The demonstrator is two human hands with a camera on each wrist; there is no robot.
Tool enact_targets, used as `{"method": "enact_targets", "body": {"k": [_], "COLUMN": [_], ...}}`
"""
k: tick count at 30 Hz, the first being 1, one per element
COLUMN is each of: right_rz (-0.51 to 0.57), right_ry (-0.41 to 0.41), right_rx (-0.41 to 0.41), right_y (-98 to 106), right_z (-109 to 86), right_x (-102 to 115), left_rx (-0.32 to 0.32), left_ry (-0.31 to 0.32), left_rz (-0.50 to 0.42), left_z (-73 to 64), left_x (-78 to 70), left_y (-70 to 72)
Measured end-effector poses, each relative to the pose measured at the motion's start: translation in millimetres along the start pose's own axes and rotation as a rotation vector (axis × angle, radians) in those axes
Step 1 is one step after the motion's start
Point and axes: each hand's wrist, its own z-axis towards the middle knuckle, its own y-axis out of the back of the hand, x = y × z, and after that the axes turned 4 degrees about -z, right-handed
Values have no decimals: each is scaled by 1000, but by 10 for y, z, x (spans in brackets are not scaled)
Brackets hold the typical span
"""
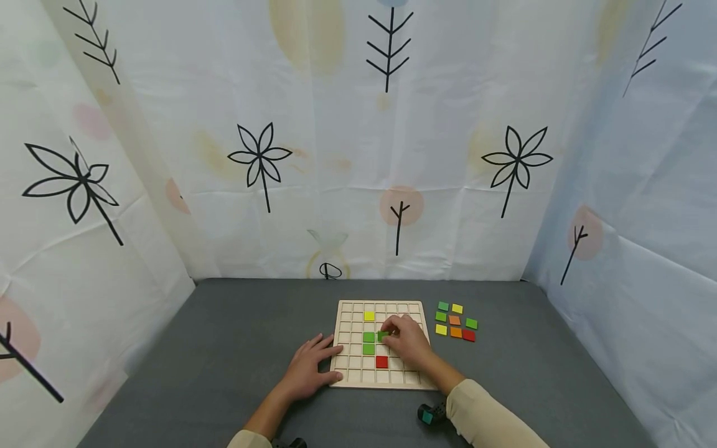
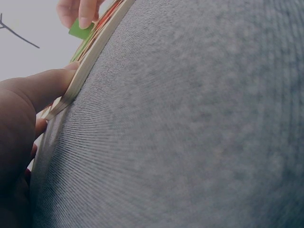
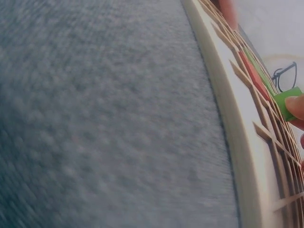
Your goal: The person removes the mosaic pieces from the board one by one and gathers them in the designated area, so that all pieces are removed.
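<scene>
A pale wooden grid board lies on the grey table. My right hand is over its middle and pinches a green square tile between thumb and fingers. In the left wrist view that tile is tilted, close over the grid. My left hand rests at the board's left edge with its fingers spread and its thumb on the rim. Set in the grid are a yellow tile, two green tiles one behind the other, and a red tile.
Right of the board lie several loose tiles in green, yellow, orange and red. A black device is by my right wrist, and another dark one shows at the lower edge. Printed cloth walls enclose the table.
</scene>
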Motion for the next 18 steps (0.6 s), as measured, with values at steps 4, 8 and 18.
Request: {"method": "enact_targets", "body": {"k": [4,8,18], "right_rz": [7,6,-72], "right_ry": [-4,-25,-68], "right_rx": [-30,-52,-86], "right_y": [51,102,261], "right_z": [2,2,-29], "right_x": [-18,-54,-151], "left_rx": [-1,-2,-1], "left_ry": [-6,-7,-4], "left_rz": [-8,-7,-15], "left_z": [-3,-1,-5], "left_x": [-3,5,-3], "left_y": [1,2,2]}}
